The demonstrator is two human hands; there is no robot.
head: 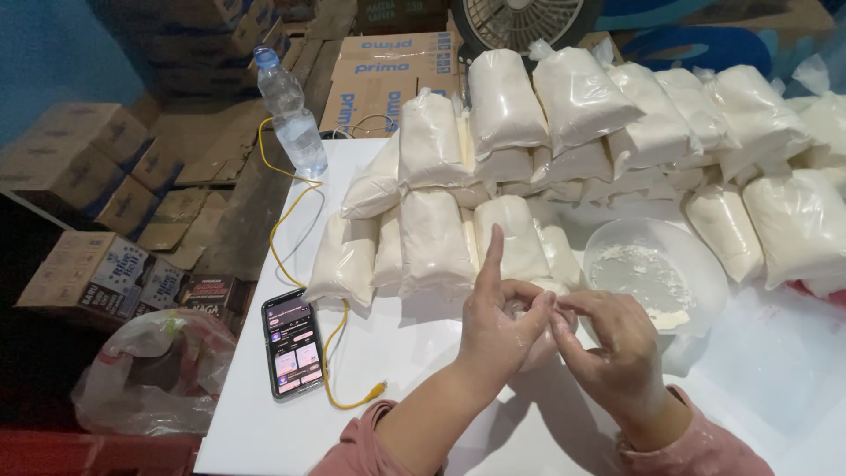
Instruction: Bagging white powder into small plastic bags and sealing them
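Both hands meet over the near middle of the white table [264,414]. The left hand [500,330] has its index finger pointing up, while its thumb and other fingers close on the top of a small bag of white powder [539,339]. The right hand [612,348] pinches the same bag top from the right side, fingers closed on it. The bag stands on the table between and under the two hands, mostly hidden by them.

Just right and far of the hands is a clear plastic bowl [696,264] with some powder left inside. Behind, a big pile of filled bags [573,167] lies across the far side of the table. On the left, a phone [292,343] lies flat with a yellow cable [300,220] beside it, and a water bottle [291,115] stands at the far left corner.
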